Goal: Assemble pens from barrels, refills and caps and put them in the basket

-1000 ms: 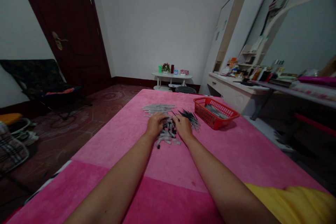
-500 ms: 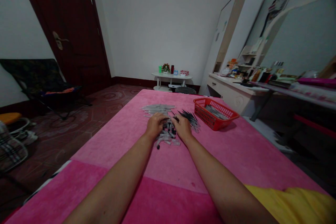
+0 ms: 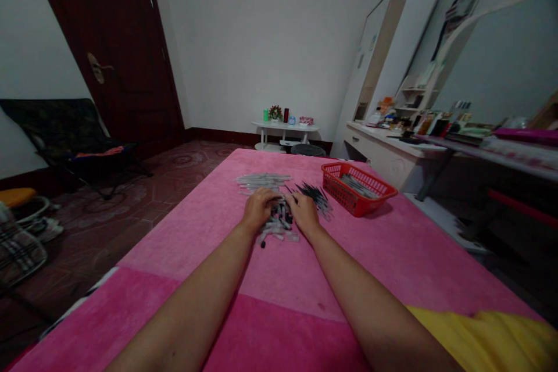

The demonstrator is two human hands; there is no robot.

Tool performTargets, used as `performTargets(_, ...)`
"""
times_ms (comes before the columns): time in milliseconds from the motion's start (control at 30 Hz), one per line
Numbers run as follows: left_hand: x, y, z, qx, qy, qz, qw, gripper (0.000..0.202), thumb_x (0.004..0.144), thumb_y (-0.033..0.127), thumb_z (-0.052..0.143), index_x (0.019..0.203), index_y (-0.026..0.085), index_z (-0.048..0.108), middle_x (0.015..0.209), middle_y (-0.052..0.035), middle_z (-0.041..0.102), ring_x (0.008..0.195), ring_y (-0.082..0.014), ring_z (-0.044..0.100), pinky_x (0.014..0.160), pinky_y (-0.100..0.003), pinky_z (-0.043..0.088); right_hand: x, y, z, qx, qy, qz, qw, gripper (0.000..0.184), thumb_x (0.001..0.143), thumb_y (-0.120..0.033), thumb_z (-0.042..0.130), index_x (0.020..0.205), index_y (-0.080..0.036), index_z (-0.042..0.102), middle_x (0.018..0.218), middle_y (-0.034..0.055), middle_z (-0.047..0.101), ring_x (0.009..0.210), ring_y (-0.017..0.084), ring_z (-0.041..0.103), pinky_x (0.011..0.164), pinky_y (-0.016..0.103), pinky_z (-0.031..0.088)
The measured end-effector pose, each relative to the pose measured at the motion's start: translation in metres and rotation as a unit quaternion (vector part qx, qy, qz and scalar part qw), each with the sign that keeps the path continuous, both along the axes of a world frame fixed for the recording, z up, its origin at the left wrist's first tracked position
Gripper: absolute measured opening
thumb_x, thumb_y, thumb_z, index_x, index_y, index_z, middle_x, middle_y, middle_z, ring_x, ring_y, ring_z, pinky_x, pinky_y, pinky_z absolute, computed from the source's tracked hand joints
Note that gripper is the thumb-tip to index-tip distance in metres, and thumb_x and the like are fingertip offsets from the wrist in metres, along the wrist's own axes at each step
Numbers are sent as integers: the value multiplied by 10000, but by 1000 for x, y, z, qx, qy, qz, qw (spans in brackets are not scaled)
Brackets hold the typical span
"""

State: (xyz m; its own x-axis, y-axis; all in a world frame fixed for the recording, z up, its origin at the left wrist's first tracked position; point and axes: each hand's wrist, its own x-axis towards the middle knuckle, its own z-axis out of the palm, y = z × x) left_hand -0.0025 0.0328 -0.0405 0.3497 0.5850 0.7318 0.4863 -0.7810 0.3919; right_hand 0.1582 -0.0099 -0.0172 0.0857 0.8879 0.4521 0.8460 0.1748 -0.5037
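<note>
Clear tubes (image 3: 264, 181): lie side by side beyond the left hand (image 3: 260, 209), long axes running roughly left to right across the pink blanket (image 3: 204, 238). Thin black sticks (image 3: 314, 195): fanned out just beyond the right hand (image 3: 304, 211), long axes slanting from far left to near right, dark ends mostly directed away from the person, paler ends nearer. Small caps (image 3: 279, 226), clear and black: heaped between the two hands and on the near side of them, pointing in mixed directions; one black piece sits at the near-left fringe.

Hands: both low at the heap, fingers curled inward, the two near each other with a gap between. Cannot tell whether either is closed on a piece; fingertips are partly hidden and small.

Edges and room: red basket (image 3: 342, 193) stands right of the black sticks, long side slanting away to the left, more thin sticks inside lying along its length. Pink blanket extends from the left hand to the left edge, and from the basket to the right edge. Far edge lies just past the tubes.

Surface: plush, pale pink, darker band nearest the person; yellow cloth (image 3: 483, 337) at near right.

Room: dark red door (image 3: 117, 52) and folding chair (image 3: 65, 133) left, low white table (image 3: 285, 126) ahead, dresser (image 3: 392, 151) right, patterned floor tiles.
</note>
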Motion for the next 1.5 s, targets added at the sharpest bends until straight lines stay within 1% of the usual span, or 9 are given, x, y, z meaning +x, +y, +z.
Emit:
performTargets(133, 0, 1, -1, -1, 1, 2, 1000, 326, 762, 55, 606, 1001, 245, 720, 867, -43, 692, 887, -208, 581, 794, -328, 465, 0, -1, 1, 6, -2, 13, 1000, 289, 886, -434, 512, 851, -209, 689, 782, 30, 707, 662, 147, 587, 577, 220, 333)
performTargets(300, 0, 1, 0, -6, 9, -5, 1000, 285, 772, 77, 606, 974, 239, 726, 859, -50, 690, 878, -206, 585, 791, -327, 466, 0, -1, 3, -7, -24, -12, 1000, 379, 925, -423, 439, 756, -198, 694, 730, 59, 700, 673, 163, 599, 577, 233, 320)
performTargets(400, 0, 1, 0, -6, 3, 2, 1000, 274, 769, 70, 603, 954, 232, 725, 875, -50, 695, 880, -208, 587, 799, -335, 466, 2, -1, 3, -1, -10, -15, 1000, 405, 924, -460, 429, 769, -195, 693, 734, 57, 703, 664, 158, 599, 581, 231, 328)
performTargets(467, 0, 1, 0, -7, 1, 6, 1000, 270, 768, 64, 599, 942, 229, 723, 883, -49, 697, 886, -209, 588, 803, -338, 466, 3, -1, 1, 5, 4, -6, 1000, 358, 895, -478, 480, 811, -204, 695, 759, 41, 709, 674, 150, 600, 590, 221, 341)
performTargets(567, 0, 1, -1, -8, 3, 4, 1000, 253, 769, 68, 598, 933, 218, 720, 876, -54, 691, 889, -210, 586, 797, -334, 468, 3, 0, -1, 1, 10, 11, 1000, 267, 843, -452, 570, 863, -220, 699, 799, 21, 718, 698, 144, 603, 599, 210, 355)
performTargets(633, 0, 1, -1, -7, 6, 5, 1000, 254, 767, 65, 595, 934, 213, 718, 870, -56, 688, 886, -210, 584, 794, -330, 467, 2, 0, -1, -2, -3, 11, 1000, 251, 843, -433, 576, 858, -218, 704, 798, 27, 719, 690, 145, 599, 593, 212, 351)
performTargets(767, 0, 0, -1, 0, 15, 4, 1000, 252, 759, 58, 593, 930, 196, 716, 864, -59, 688, 881, -210, 580, 792, -325, 464, 1, -2, 1, -6, -29, 4, 1000, 295, 869, -435, 542, 788, -203, 705, 748, 43, 710, 663, 148, 591, 576, 221, 328)
performTargets(1000, 0, -1, 1, 4, 35, -2, 999, 270, 747, 43, 596, 924, 202, 724, 850, -52, 694, 877, -211, 574, 790, -320, 462, 2, 0, 2, -28, -32, 5, 999, 372, 882, -461, 508, 689, -199, 687, 668, 30, 677, 612, 145, 559, 548, 241, 282)
performTargets(1500, -1, -2, 1, 19, 42, -13, 999, 365, 726, 10, 555, 963, 227, 729, 841, -52, 689, 865, -206, 570, 775, -317, 461, 3, -1, 5, -63, -23, 20, 998, 413, 894, -456, 478, 661, -185, 684, 605, 12, 634, 590, 127, 532, 524, 237, 236)
